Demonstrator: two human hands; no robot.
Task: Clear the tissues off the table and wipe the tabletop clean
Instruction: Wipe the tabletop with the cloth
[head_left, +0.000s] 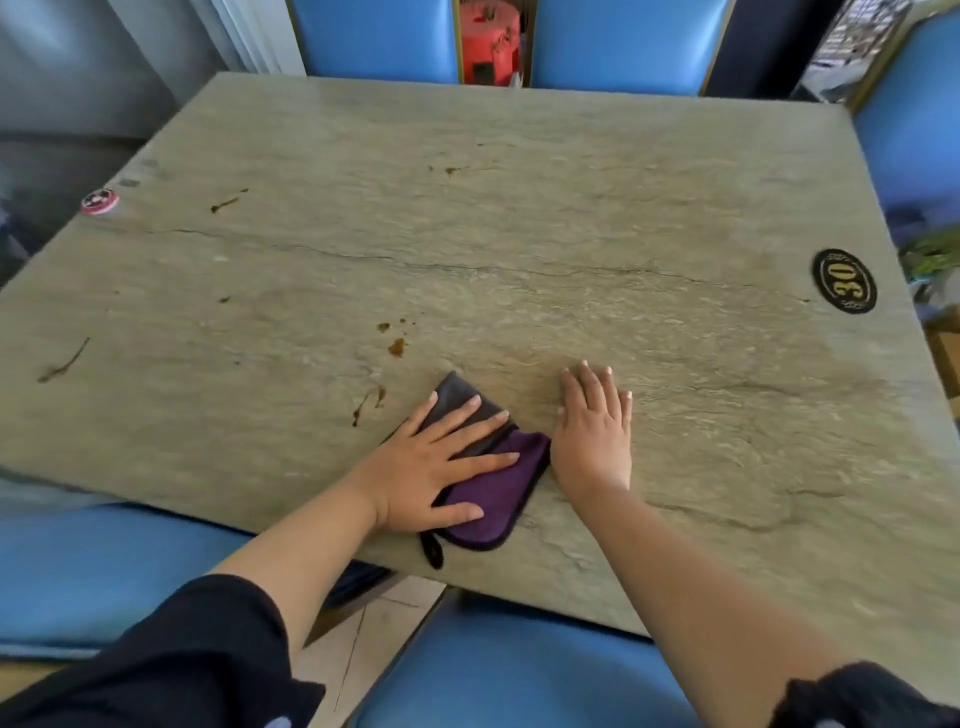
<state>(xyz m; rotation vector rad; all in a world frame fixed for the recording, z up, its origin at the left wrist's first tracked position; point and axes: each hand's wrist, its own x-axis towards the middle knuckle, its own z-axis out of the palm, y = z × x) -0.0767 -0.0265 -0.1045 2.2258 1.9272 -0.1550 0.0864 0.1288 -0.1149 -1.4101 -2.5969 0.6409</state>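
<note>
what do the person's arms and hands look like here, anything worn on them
Both forearms are bare. The left hand and right hand wear no gloves, rings, watch or bracelets that show. Dark, near-black sleeves are pushed up toward the elbows: the left sleeve and the right sleeve. Fingernails are short and unpainted.

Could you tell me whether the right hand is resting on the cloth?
No, the right hand lies flat on the bare table beside the cloth.
</note>
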